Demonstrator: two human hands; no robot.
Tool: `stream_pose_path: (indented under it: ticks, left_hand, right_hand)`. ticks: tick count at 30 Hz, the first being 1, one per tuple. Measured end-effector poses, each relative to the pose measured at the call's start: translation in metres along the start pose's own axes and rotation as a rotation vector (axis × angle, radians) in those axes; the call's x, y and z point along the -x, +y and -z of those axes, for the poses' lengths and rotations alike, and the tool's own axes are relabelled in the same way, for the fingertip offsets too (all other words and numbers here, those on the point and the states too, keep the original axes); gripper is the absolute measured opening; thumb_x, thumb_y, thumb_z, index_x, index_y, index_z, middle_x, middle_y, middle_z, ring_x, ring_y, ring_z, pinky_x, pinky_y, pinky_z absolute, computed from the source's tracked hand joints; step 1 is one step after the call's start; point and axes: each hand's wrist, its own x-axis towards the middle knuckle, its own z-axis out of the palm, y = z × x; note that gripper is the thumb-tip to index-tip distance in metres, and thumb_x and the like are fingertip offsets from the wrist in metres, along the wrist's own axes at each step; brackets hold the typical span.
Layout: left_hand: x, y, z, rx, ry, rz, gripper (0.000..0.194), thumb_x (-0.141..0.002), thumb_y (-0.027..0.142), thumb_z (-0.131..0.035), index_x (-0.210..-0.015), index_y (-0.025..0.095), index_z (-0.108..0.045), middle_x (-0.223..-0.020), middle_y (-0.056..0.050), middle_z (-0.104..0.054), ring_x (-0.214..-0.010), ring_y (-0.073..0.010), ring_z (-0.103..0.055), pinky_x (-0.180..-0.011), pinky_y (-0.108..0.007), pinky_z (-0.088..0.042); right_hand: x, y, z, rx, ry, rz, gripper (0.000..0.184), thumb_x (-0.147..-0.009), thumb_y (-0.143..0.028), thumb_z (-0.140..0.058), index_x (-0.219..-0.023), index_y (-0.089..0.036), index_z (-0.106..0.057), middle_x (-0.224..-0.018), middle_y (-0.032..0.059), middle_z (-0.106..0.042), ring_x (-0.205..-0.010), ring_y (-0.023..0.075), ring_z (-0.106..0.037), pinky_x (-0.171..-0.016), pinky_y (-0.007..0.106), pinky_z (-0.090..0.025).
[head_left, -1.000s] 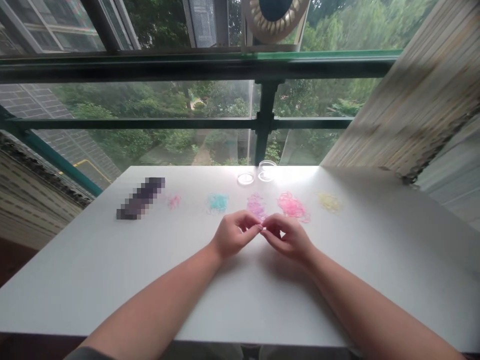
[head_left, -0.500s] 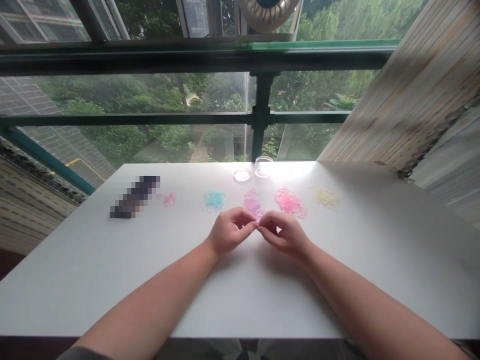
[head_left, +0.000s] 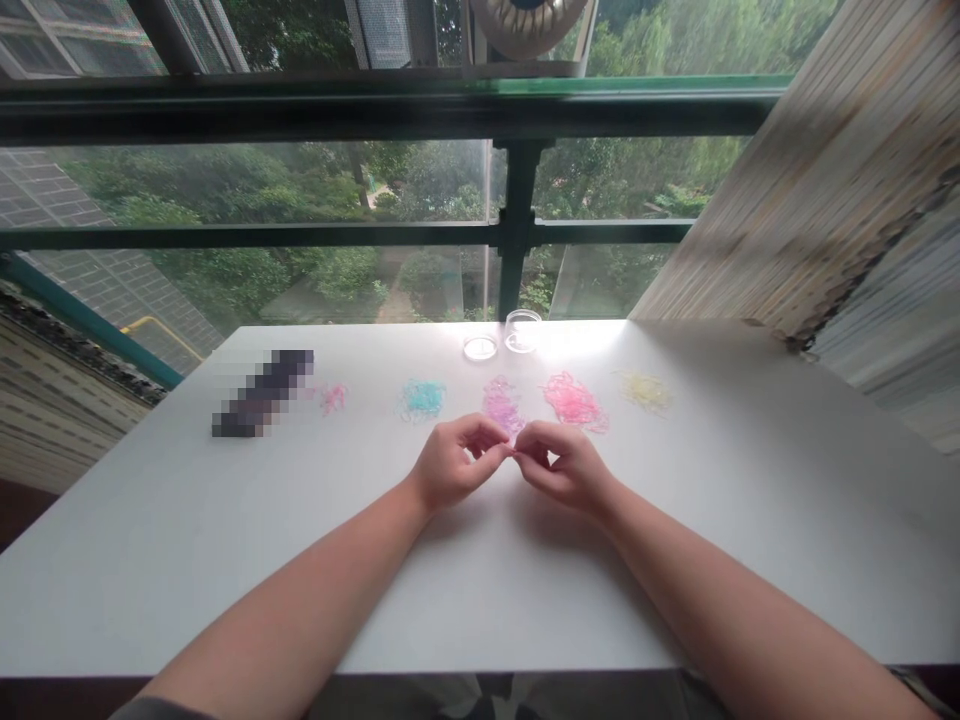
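My left hand (head_left: 454,465) is closed in a pinch, thumb against forefinger, just in front of the purple pile. Facing it, my right hand (head_left: 568,465) pinches the same way, and the fingertips of both nearly meet. A tiny reddish-pink bit shows between them, apparently a small rubber band (head_left: 513,451), mostly hidden by the fingers. Closest to the fingertips lies a pile of purple rubber bands (head_left: 501,400). To its right is a pile of pink rubber bands (head_left: 574,400), and to its left a pile of turquoise rubber bands (head_left: 424,398).
On the white table (head_left: 300,540) are also yellow rubber bands (head_left: 645,391) and a small pink-red cluster (head_left: 334,397). A clear round container (head_left: 523,332) and a clear round lid (head_left: 480,348) stand by the window. A blurred dark object (head_left: 262,393) lies left.
The view has shifted slightly, so the table things appear a little further left. Both hands keep their pinch at nearly the same place.
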Motion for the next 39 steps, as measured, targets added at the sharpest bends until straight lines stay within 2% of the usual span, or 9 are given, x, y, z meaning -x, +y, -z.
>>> stream_pose_path:
  ticks: [6, 14, 23, 30, 36, 39]
  left_hand:
    - [-0.0002, -0.0009, 0.0032, -0.015, 0.004, -0.002, 0.013, -0.081, 0.025, -0.059, -0.084, 0.013, -0.063, -0.077, -0.007, -0.067, -0.067, -0.0143, -0.061, -0.063, -0.026, -0.049]
    - [-0.0017, 0.0011, 0.0035, -0.076, 0.043, -0.025, 0.009, -0.078, 0.022, -0.062, -0.082, 0.014, -0.066, -0.077, -0.005, -0.069, -0.069, -0.0136, -0.062, -0.062, -0.023, -0.049]
    - [-0.0016, 0.0010, 0.0035, -0.096, 0.043, -0.020, 0.009, -0.077, 0.022, -0.063, -0.081, 0.015, -0.067, -0.077, -0.005, -0.069, -0.069, -0.0140, -0.062, -0.064, -0.024, -0.050]
    - [-0.0016, 0.0006, 0.0055, -0.048, 0.001, 0.035, 0.017, -0.083, 0.028, -0.057, -0.087, 0.014, -0.066, -0.082, -0.007, -0.070, -0.075, -0.0165, -0.064, -0.068, -0.026, -0.050]
    - [-0.0008, 0.0005, 0.0058, -0.069, -0.085, 0.072, 0.024, -0.085, 0.032, -0.053, -0.085, 0.013, -0.069, -0.077, -0.006, -0.070, -0.069, -0.0152, -0.062, -0.064, -0.025, -0.048]
    - [-0.0009, 0.0024, 0.0051, -0.096, -0.091, 0.068, 0.023, -0.084, 0.032, -0.055, -0.084, 0.014, -0.069, -0.075, -0.006, -0.070, -0.066, -0.0144, -0.061, -0.061, -0.024, -0.047]
  right_hand:
    - [-0.0010, 0.0012, 0.0005, -0.009, 0.009, -0.017, 0.011, -0.071, -0.007, -0.053, -0.068, -0.017, -0.051, -0.056, -0.0040, -0.045, -0.049, 0.0070, -0.038, -0.047, 0.021, -0.033]
    - [0.0001, 0.0036, 0.0002, -0.064, 0.004, -0.044, 0.008, -0.074, -0.014, -0.057, -0.078, -0.018, -0.052, -0.058, -0.0041, -0.047, -0.049, 0.0079, -0.041, -0.046, 0.021, -0.035]
    - [-0.0004, 0.0048, 0.0005, -0.014, 0.050, -0.009, 0.007, -0.076, -0.011, -0.054, -0.075, -0.018, -0.054, -0.061, -0.0020, -0.051, -0.050, 0.0078, -0.041, -0.047, 0.021, -0.035]
    - [-0.0013, 0.0047, 0.0005, 0.006, 0.062, 0.006, 0.007, -0.076, -0.012, -0.054, -0.074, -0.017, -0.057, -0.061, -0.0014, -0.053, -0.049, 0.0073, -0.041, -0.047, 0.021, -0.035]
    - [-0.0019, 0.0037, 0.0008, 0.026, 0.058, 0.028, 0.010, -0.076, -0.011, -0.053, -0.074, -0.018, -0.060, -0.062, -0.0004, -0.056, -0.050, 0.0080, -0.044, -0.047, 0.021, -0.036]
    - [-0.0027, 0.0035, 0.0011, 0.039, 0.062, 0.042, 0.010, -0.077, -0.012, -0.054, -0.074, -0.018, -0.061, -0.062, -0.0001, -0.058, -0.051, 0.0086, -0.044, -0.047, 0.021, -0.036]
